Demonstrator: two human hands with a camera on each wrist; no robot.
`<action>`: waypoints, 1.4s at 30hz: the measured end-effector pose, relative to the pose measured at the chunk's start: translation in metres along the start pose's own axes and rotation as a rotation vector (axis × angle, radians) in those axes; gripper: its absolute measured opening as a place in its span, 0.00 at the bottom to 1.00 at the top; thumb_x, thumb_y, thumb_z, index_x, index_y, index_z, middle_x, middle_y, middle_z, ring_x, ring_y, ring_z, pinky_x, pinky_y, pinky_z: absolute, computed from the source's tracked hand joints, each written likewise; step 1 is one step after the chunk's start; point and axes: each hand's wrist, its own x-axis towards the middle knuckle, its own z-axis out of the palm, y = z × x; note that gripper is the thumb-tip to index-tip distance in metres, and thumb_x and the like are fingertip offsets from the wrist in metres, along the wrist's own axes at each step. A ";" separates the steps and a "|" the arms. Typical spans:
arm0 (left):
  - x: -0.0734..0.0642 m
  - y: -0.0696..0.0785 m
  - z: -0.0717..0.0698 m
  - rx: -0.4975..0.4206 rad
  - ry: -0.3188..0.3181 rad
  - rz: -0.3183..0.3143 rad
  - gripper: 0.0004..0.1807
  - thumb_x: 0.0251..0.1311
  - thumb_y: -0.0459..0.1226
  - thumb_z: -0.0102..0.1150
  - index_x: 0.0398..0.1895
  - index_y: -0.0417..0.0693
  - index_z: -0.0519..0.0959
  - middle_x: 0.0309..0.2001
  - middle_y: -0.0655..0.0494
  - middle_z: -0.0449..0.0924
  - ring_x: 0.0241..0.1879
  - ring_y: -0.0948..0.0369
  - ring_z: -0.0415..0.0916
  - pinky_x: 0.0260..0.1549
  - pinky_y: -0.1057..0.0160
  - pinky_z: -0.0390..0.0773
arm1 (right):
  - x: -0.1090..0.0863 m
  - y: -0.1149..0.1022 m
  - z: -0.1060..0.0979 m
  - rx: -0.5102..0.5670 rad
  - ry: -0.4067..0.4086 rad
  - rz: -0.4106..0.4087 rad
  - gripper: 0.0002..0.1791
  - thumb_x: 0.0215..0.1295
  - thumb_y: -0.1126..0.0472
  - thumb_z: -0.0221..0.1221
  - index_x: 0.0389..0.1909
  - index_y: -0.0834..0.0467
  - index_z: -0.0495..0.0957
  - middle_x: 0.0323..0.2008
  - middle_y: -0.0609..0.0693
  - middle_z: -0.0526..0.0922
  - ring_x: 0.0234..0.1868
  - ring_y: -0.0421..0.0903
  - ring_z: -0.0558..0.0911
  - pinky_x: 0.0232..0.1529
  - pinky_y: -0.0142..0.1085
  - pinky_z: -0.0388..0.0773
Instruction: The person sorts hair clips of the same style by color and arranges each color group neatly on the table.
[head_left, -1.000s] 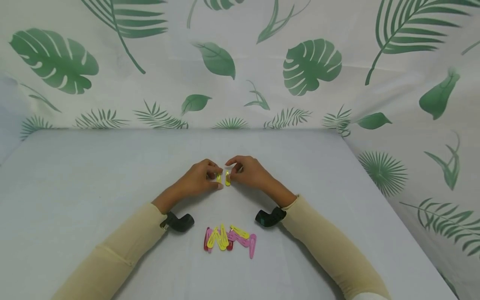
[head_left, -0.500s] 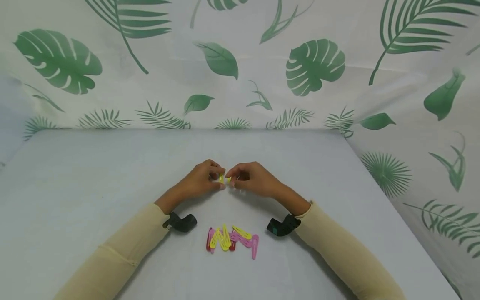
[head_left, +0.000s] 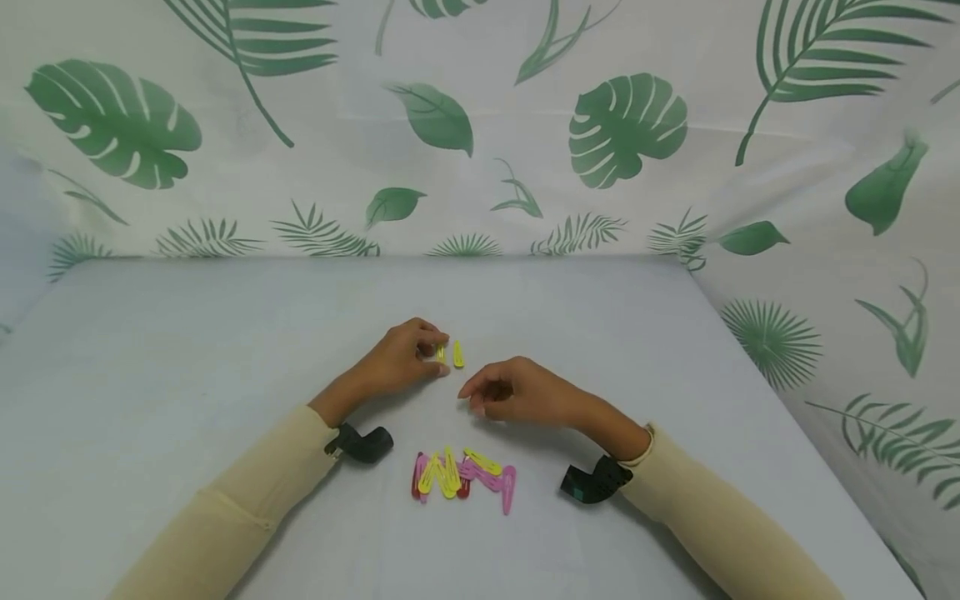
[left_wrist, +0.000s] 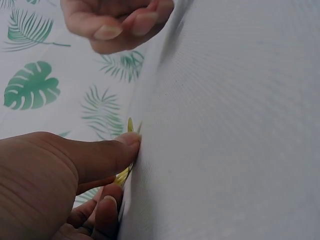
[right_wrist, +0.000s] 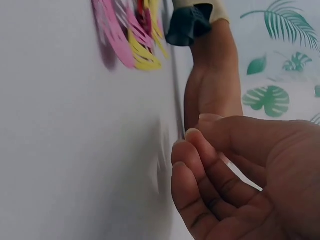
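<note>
Thumb and fingers of the left hand [head_left: 397, 360] pinch a yellow snap hair clip [head_left: 441, 353] by its two ends, low at the tablecloth. The left wrist view shows part of this yellow clip [left_wrist: 121, 177] between thumb and fingers. Just right of it, a second yellow hair clip [head_left: 458, 356] lies lengthwise on the cloth. The right hand [head_left: 534, 392] hovers nearer the body, fingers loosely bent and holding nothing. In the right wrist view its fingers [right_wrist: 187, 192] have nothing between them. Below both hands lies a pile of hair clips, with a pink clip [head_left: 508, 490] at its right end.
The pile mixes overlapping yellow clips [head_left: 451, 477], pink clips and red clips [head_left: 416, 479]. A white cloth [head_left: 225, 333] covers the table, and a leaf-print sheet [head_left: 337, 142] hangs behind it. Black wrist cameras [head_left: 596, 481] jut out from both sleeves.
The right hand let go of the second yellow clip, leaving it beside the left hand's clip, and drew back toward the body and right. The left hand stays almost in place.
</note>
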 end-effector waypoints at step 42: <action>-0.003 0.006 0.003 0.061 0.018 0.025 0.24 0.57 0.32 0.68 0.58 0.34 0.77 0.52 0.44 0.74 0.44 0.55 0.73 0.42 0.59 0.75 | -0.026 -0.006 0.025 -0.185 -0.076 -0.089 0.17 0.61 0.69 0.64 0.49 0.53 0.83 0.42 0.43 0.74 0.39 0.40 0.74 0.43 0.32 0.75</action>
